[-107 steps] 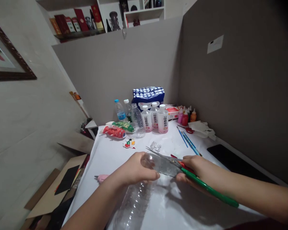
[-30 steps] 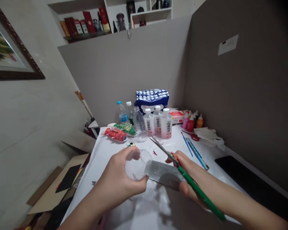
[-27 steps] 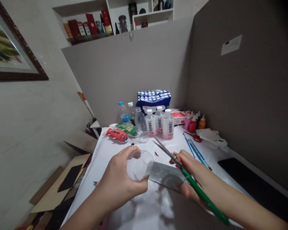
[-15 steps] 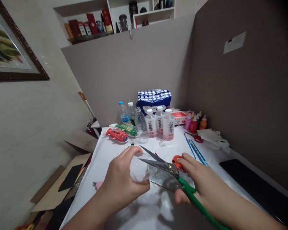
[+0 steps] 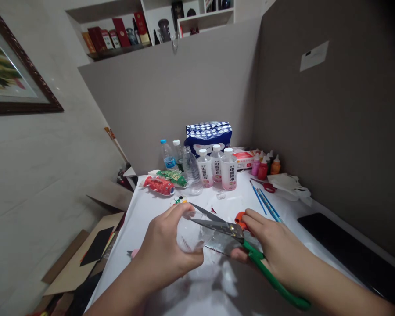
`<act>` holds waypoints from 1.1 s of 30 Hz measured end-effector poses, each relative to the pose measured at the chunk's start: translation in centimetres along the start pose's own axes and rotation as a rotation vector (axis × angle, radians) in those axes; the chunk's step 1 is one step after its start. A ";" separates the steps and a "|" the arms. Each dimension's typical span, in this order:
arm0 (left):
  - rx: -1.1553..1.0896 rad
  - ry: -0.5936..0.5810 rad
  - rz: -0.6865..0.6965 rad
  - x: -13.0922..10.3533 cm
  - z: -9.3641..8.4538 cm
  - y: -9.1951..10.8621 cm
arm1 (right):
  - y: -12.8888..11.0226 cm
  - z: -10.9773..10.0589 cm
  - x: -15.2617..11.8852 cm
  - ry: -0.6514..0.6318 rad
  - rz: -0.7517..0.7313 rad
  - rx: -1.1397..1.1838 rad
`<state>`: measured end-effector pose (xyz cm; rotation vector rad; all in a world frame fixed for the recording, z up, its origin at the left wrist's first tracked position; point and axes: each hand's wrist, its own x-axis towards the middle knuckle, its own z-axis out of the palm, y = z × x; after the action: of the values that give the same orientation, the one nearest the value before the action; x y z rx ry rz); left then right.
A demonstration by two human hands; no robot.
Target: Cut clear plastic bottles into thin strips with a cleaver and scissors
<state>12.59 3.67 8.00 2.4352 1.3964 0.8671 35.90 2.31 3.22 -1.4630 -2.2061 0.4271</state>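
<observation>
My left hand (image 5: 171,239) is wrapped round a clear plastic piece (image 5: 188,235), round and cup-like, perhaps part of a bottle. In my right hand (image 5: 266,237) is a pair of scissors (image 5: 233,230) with one orange and one green handle. The parted blades reach left over the edge of the plastic piece, close to my left thumb. Beneath the scissors a flat, glassy-looking sheet (image 5: 222,243) shows partly; the hands cover the rest. Small pink-handled scissors (image 5: 133,253) lie left of my left forearm, mostly hidden.
Several bottles (image 5: 229,171) stand at the back before a blue dotted package (image 5: 209,136). Red and green fish-shaped items (image 5: 161,186) lie left of them. Paintbrushes (image 5: 266,204), red scissors (image 5: 266,186), paint bottles (image 5: 263,167) and a black tray-like object (image 5: 342,250) are on the right.
The view has shifted slightly, so the background sits further left. The scissor blades have closed a little on the plastic piece, and my right thumb has moved nearer the orange handle.
</observation>
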 end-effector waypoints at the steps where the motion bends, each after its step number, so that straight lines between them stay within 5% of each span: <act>1: -0.006 -0.003 0.003 0.0 0.0 0.0 | 0.1 0.1 0.0 0.008 -0.008 -0.006; 19: -0.076 -0.061 0.129 -0.4 -1.0 0.0 | 1.3 0.5 0.1 0.125 -0.227 0.017; 27: -0.212 -0.257 0.164 -0.5 -2.3 0.5 | 2.2 1.0 0.5 0.156 -0.369 0.027; 33: -0.231 -0.252 0.159 -0.5 -2.7 0.6 | 1.8 1.8 1.2 0.161 -0.253 0.313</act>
<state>11.25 2.66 10.21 2.3994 0.9707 0.6802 35.95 4.12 1.08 -1.0049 -2.0514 0.5208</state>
